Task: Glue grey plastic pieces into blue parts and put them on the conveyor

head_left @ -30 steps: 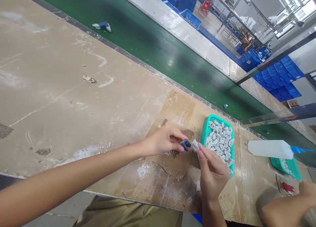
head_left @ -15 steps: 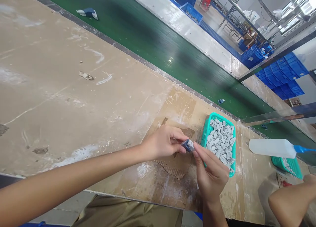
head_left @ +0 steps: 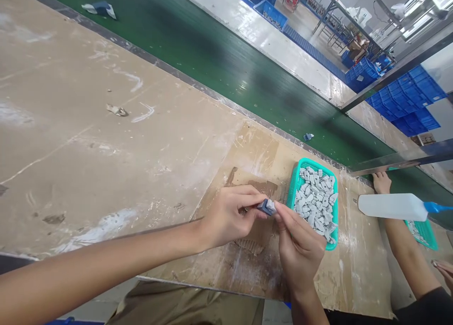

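My left hand (head_left: 235,212) pinches a small dark blue block-like part (head_left: 264,207) between thumb and fingers. In the fingertips of my right hand (head_left: 300,242) is a small light grey piece (head_left: 271,205), which meets the blue part; how deep it sits in it I cannot tell. Both hands are above a torn piece of cardboard (head_left: 256,240) on the worktable. Just right of them stands a turquoise basket (head_left: 293,183) filled with similar light grey pieces (head_left: 314,197).
Behind the worktable (head_left: 123,174) runs a green conveyor belt (head_left: 212,65) carrying small blue-and-white parts (head_left: 101,9). At right are a white bottle with a blue nozzle (head_left: 392,207), another turquoise basket (head_left: 430,235) and a co-worker's arm (head_left: 406,254). Metal posts (head_left: 399,162) rise beyond.
Both my hands keep the blue part and grey piece together, barely shifted. Parts on the belt have moved left. The co-worker's arm now reaches to the belt.
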The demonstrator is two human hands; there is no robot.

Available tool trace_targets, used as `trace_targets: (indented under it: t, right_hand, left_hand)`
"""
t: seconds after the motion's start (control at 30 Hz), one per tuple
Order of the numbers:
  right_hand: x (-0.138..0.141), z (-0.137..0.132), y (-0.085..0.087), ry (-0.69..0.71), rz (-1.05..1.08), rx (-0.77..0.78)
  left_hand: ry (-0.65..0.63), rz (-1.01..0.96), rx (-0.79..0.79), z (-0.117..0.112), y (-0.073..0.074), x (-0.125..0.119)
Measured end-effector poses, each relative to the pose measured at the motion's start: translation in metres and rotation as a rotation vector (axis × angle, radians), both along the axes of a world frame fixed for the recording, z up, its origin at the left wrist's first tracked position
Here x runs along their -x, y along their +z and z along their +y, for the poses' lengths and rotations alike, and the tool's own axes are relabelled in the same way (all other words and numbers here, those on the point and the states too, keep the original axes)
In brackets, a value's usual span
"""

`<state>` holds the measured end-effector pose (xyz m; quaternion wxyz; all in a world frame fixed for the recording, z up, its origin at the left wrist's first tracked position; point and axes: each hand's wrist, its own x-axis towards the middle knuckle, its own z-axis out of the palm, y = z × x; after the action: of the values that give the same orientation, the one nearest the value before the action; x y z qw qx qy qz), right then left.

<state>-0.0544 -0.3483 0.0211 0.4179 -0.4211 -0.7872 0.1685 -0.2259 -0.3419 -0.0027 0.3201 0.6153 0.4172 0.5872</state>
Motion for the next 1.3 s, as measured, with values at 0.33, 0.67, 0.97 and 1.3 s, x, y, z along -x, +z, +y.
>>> trace_targets:
  t: [0.33,0.67,0.97,1.3]
  right_hand:
    - [0.005,0.001,-0.008,0.044,-0.087,-0.105]
    - [0.004,0.014,0.007,0.297,0.173,0.37]
    - [0.006,0.013,0.004,0.378,0.164,0.307]
    - [-0.023,0.022,0.011,0.012,0.131,-0.078]
  left_hand:
    - [-0.2,-0.202,0.421,0.008,-0.001,0.006]
    - [-0.636,-0.907,1.097,0.012,0.004,0.011]
    - [-0.629,-0.972,1.108,0.006,0.0,0.01]
    - [-0.588,-0.604,0.671,0.02,0.014,0.025]
